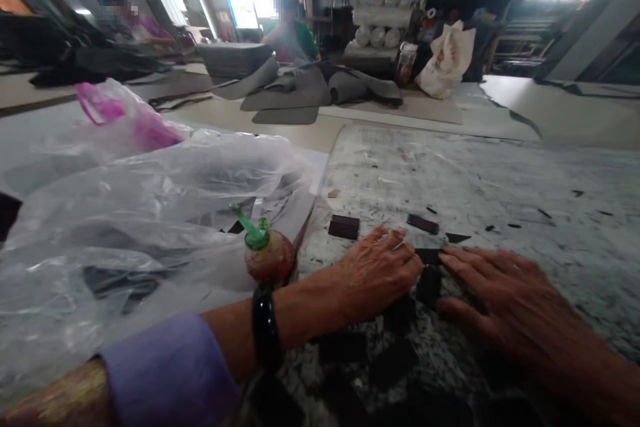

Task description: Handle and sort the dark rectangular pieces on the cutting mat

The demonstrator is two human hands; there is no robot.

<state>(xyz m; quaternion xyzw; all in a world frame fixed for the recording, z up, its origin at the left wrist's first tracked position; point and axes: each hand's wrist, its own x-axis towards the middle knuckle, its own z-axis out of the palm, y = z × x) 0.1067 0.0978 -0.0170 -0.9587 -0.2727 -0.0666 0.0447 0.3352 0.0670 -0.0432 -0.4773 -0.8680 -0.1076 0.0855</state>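
Observation:
Two small black rectangular pieces, an upper black piece (428, 255) and a lower black piece (429, 285), lie between my hands on the worn, marked board (500, 193). My left hand (377, 267) rests on the board with its fingers curled and pressed together, their tips against the upper piece's left end. From the other side, my right hand (500, 287) lies low and flat. Its fingers are stretched out, tips at that piece's right end, the thumb apart below. Beyond my hands are a dark rectangle (344, 227) and another dark strip (423, 223).
Left of my forearm stands a round pot (270, 259) with a green spout. Clear plastic sheeting (150, 193) and a pink bag (130, 120) cover the left side. Grey sheets (320, 90) and a white bag (445, 63) lie farther back. Two people (290, 27) sit behind.

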